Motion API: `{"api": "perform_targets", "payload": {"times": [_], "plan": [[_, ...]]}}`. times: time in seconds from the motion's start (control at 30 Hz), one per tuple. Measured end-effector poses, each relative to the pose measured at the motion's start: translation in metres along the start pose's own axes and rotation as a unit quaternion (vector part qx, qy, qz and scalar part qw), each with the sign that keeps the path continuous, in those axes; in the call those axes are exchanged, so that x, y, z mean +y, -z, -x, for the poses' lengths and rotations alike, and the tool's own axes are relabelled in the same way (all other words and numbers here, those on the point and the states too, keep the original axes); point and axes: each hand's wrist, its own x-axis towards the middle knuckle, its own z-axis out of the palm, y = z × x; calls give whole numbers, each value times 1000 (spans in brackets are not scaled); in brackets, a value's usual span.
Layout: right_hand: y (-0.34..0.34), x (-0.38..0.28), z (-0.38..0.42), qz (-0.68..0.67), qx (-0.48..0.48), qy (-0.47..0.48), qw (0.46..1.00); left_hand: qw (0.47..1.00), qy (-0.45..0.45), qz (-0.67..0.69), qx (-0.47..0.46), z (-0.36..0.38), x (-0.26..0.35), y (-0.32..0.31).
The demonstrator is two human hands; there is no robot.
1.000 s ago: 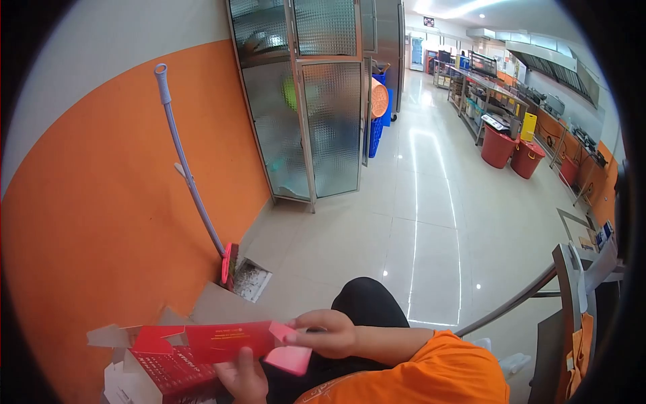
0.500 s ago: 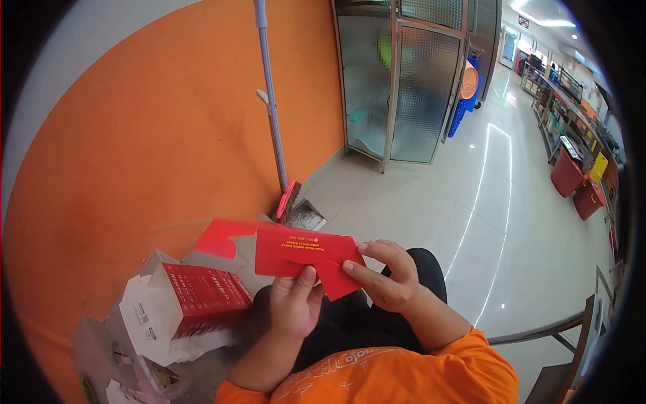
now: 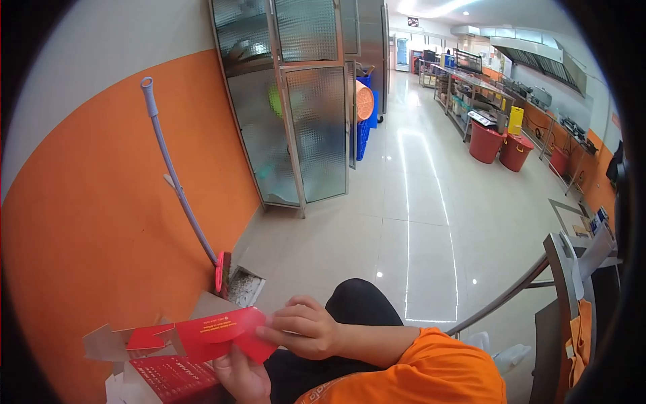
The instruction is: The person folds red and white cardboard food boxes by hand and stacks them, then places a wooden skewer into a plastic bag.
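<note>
A red cardboard piece [image 3: 210, 334] with yellow print is held low in front of my body, its grey-white flaps stretching out to the left. My left hand [image 3: 243, 377] pinches its lower edge, thumb up against the card. At its right end, my right hand [image 3: 303, 328] grips the folded red flap between thumb and fingers. Under the card's left part sits a stack of red and white printed boxes [image 3: 171, 380], partly hidden by it.
A broom [image 3: 176, 182] leans at the orange wall beside a dustpan [image 3: 246, 286]. A glass-door cabinet [image 3: 316, 128] stands ahead. Red bins [image 3: 486, 141] and metal shelving are farther right. A dark table edge [image 3: 572, 276] with an orange cloth [image 3: 580, 343] is at the right.
The view has swung up and to the right, so the hands and card appear lower and farther left. Both hands still hold the card, whose grey-white flaps now show at the left.
</note>
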Motion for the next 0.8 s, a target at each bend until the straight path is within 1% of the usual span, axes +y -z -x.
{"api": "perform_targets", "payload": {"times": [0.07,0.13,0.23,0.37,0.43,0.53,0.67,0.73,0.77,0.8], "plan": [[0,-1,0,3,-7,2,1000,1000,-16,-14,-3,1,0,-1],[-1,-1,2,-25,-2,-21,999,998,-18,-11,-52,4,6,-15],[0,-3,0,-21,2,-25,999,997,-24,-29,-62,5,3,-17],[-2,-6,-6,-10,-8,-4,1000,997,-39,-41,-44,2,6,-12],[-3,-6,-6,5,-26,25,999,1000,-19,-16,-8,2,7,-12],[-1,-4,-5,10,-36,41,998,999,-15,-34,13,3,5,-9],[-3,-8,-7,11,-24,25,999,999,-24,-46,-8,3,4,-8],[-5,-7,-7,-16,-6,9,1000,996,-56,-67,-21,2,5,-11],[-6,-6,-8,-21,-6,11,1000,996,-59,-69,-17,0,7,-16],[-5,-6,-9,-23,-6,6,1000,996,-52,-67,-33,-1,9,-23]]}}
